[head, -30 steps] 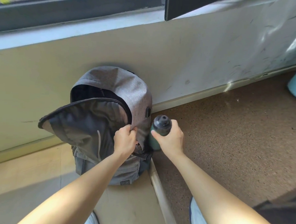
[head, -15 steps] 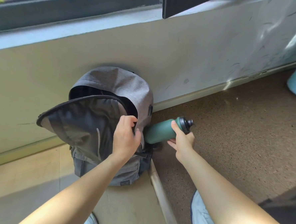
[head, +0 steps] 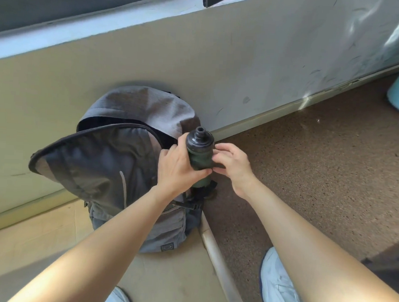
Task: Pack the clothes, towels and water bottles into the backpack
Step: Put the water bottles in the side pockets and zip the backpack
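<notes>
- left hand (head: 178, 170) wraps green water bottle (head: 199, 155), cap up, at 3 o'clock of grey backpack (head: 138, 109); probably lining up with a side pocket
- right hand (head: 235, 167) fingertips at bottle's side, likely steadying; grip unclear
- flap (head: 95, 158) hangs forward, keeps main mouth open
- front patch (head: 167, 247) at backpack's 6 o'clock, unreadable

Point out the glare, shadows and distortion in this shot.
Head view: sun glare washes out the wall at upper right; the wide lens bows the window sill; the backpack casts a soft shadow behind it; the water bottle looks sharp.
</notes>
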Tool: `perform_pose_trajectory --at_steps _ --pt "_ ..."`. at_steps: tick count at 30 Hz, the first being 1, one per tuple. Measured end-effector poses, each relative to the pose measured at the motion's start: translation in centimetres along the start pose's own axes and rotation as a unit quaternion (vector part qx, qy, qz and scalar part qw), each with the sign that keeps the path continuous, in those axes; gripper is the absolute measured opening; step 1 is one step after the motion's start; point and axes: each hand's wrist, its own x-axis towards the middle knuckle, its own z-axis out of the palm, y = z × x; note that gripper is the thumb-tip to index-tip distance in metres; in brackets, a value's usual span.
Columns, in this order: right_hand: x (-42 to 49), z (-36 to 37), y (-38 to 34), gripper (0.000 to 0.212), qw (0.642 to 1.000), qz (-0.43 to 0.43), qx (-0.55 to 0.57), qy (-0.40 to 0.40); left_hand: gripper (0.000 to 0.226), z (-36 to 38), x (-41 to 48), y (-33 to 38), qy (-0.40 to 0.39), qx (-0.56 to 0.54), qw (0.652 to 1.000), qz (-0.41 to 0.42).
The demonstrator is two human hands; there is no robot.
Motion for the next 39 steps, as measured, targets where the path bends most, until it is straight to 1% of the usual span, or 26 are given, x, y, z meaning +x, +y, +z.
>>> perform_pose_trajectory --at_steps 1,3,4,6,8,10,13,14,16,17,19,23,26,30,33,35,39 --pt "0.1 -0.2 0.8 0.027 0.999 0.024 0.004 0.022 0.102 0.0 -0.1 -0.1 0.002 -0.003 1.0 -0.012" --pt "0.3 -0.3 3.3 0.019 0.992 0.064 -0.073 0.079 0.101 0.2 -0.4 -0.2 0.016 -0.026 0.999 -0.044" --pt "0.2 -0.1 4.6 0.014 0.985 0.09 -0.11 0.094 0.099 0.2 -0.6 -0.2 0.025 -0.048 0.996 -0.064" --pt "0.3 0.8 6.8 0.003 0.975 0.144 -0.147 0.083 0.097 0.1 -0.8 -0.2 0.043 -0.089 0.99 -0.096" --pt "0.5 2.0 8.2 0.015 0.969 0.183 -0.158 0.059 0.098 0.1 -1.0 -0.5 0.054 -0.114 0.985 -0.116" --pt "0.9 3.4 8.8 0.027 0.964 0.204 -0.161 0.061 0.098 0.0 -1.1 -0.8 0.062 -0.128 0.982 -0.128" --pt "1.6 5.0 9.7 0.039 0.955 0.228 -0.18 0.059 0.098 0.0 -1.1 -1.1 0.065 -0.136 0.98 -0.131" --pt "1.7 5.2 10.0 0.039 0.953 0.234 -0.182 0.052 0.098 0.0 -1.1 -1.2 0.064 -0.136 0.98 -0.133" --pt "1.8 5.3 10.5 0.028 0.952 0.244 -0.183 0.029 0.097 -0.1 -1.0 -1.3 0.065 -0.135 0.979 -0.139" --pt "1.7 5.2 10.7 0.022 0.952 0.245 -0.181 0.019 0.096 -0.1 -1.0 -1.4 0.064 -0.135 0.979 -0.141" --pt "1.4 4.7 11.1 0.018 0.957 0.236 -0.168 0.016 0.095 -0.1 -0.9 -1.3 0.061 -0.137 0.978 -0.142" --pt "0.3 3.9 11.4 0.017 0.971 0.204 -0.103 0.066 0.098 -0.3 -0.8 -0.9 0.051 -0.119 0.983 -0.129" --pt "-0.7 3.8 11.2 0.02 0.975 0.188 -0.079 0.089 0.099 -0.8 -0.5 -0.1 0.014 -0.092 0.99 -0.107" --pt "-1.1 3.6 11.5 0.022 0.974 0.189 -0.097 0.082 0.097 -0.9 -1.1 0.9 -0.058 -0.097 0.991 -0.075" --pt "-1.3 3.3 11.5 0.025 0.977 0.176 -0.098 0.065 0.09 -0.3 -2.0 0.7 -0.058 -0.098 0.988 -0.102" --pt "-1.4 3.3 11.5 0.031 0.978 0.157 -0.122 0.067 0.084 -0.1 -2.1 0.5 -0.059 -0.074 0.987 -0.13" --pt "-1.2 3.7 11.6 0.036 0.97 0.136 -0.175 0.099 0.076 0.0 -1.6 0.6 -0.078 0.001 0.991 -0.108"
